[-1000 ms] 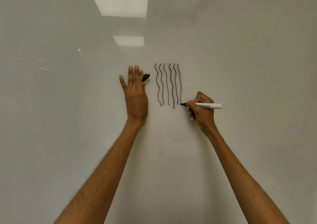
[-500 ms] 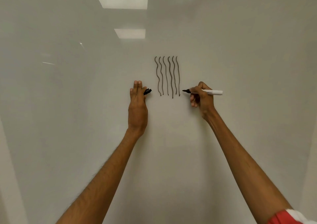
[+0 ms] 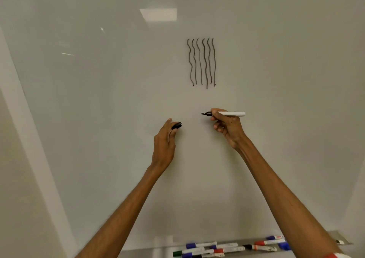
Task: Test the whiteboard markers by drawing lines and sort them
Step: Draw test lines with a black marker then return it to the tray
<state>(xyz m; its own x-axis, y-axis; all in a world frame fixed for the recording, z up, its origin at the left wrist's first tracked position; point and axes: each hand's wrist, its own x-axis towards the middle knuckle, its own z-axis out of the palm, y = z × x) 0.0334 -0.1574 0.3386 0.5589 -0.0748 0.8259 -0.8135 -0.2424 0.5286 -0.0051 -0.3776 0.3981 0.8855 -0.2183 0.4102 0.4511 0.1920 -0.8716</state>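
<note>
My right hand (image 3: 227, 126) grips an uncapped black whiteboard marker (image 3: 229, 113), held level with its tip pointing left, off the board. My left hand (image 3: 165, 139) holds the black cap (image 3: 177, 125) between its fingers, a short way left of the marker tip. Several wavy black lines (image 3: 201, 62) stand on the whiteboard (image 3: 98, 119) above both hands.
Along the bottom, the board's tray (image 3: 138, 252) holds several capped markers (image 3: 217, 248) in blue, red, green and black. The board's white left frame (image 3: 29, 139) slants down the left side.
Both hands dropped below the drawn lines and came off the board. The view tilted down, bringing the tray of markers into sight.
</note>
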